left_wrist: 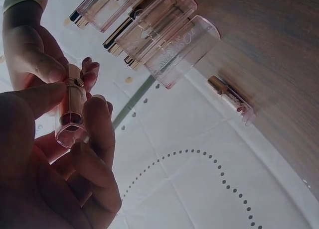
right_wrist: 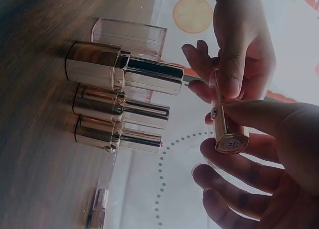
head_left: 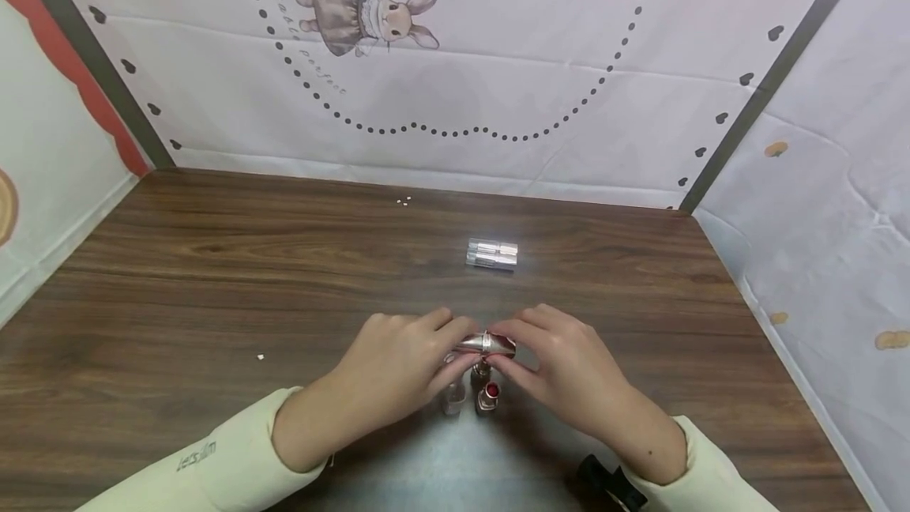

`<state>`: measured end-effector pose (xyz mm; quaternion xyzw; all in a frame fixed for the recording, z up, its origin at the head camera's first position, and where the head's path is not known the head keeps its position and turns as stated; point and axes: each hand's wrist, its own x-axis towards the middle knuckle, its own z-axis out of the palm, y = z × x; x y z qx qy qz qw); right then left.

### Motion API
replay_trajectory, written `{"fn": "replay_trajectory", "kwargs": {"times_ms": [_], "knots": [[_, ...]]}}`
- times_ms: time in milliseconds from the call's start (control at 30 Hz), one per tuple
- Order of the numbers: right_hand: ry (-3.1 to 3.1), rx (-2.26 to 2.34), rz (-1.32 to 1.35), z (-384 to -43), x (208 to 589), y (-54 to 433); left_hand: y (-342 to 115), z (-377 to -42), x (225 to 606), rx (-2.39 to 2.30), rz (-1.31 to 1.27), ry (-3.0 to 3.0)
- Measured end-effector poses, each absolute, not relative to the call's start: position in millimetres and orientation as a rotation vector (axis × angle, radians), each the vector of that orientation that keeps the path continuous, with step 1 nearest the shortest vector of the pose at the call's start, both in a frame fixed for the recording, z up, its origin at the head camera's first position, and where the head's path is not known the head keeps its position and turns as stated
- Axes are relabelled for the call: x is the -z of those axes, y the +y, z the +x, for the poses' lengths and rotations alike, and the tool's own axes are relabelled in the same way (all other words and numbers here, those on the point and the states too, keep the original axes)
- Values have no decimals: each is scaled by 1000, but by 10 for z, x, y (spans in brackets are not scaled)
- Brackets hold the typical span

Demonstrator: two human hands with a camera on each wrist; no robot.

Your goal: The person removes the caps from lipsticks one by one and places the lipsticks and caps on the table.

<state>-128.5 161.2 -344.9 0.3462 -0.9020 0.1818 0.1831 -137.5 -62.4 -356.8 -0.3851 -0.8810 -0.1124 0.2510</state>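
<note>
Between both hands a lipstick (head_left: 502, 344) with a gold base and clear pink cap lies sideways. My left hand (head_left: 405, 358) pinches its cap end; the cap (left_wrist: 71, 136) surrounds the bullet in the left wrist view. My right hand (head_left: 572, 366) grips the gold base (right_wrist: 233, 142), whose round label faces the right wrist camera. Just below the hands stand uncapped gold lipsticks, one with a red tip (head_left: 489, 397); three, the largest (right_wrist: 94, 64) nearest that camera, show in the right wrist view. Beside them stands a clear cap (head_left: 453, 399), partly behind the left hand.
Farther back on the wooden table (head_left: 284, 259), capped lipsticks (head_left: 492, 254) lie side by side. Small white specks (head_left: 404, 201) are near the back edge, another bit (head_left: 260, 356) at left. A black strap (head_left: 610, 482) is by the right sleeve. Printed cloth (head_left: 498, 85) walls surround the table.
</note>
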Motion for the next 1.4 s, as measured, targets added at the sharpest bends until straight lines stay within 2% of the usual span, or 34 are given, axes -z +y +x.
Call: {"fn": "replay_trajectory", "kwargs": {"times_ms": [1400], "knots": [[-2608,-468,927,-1350,3441,1688,-629,-1427,3595,293,-1023,-2430]]}}
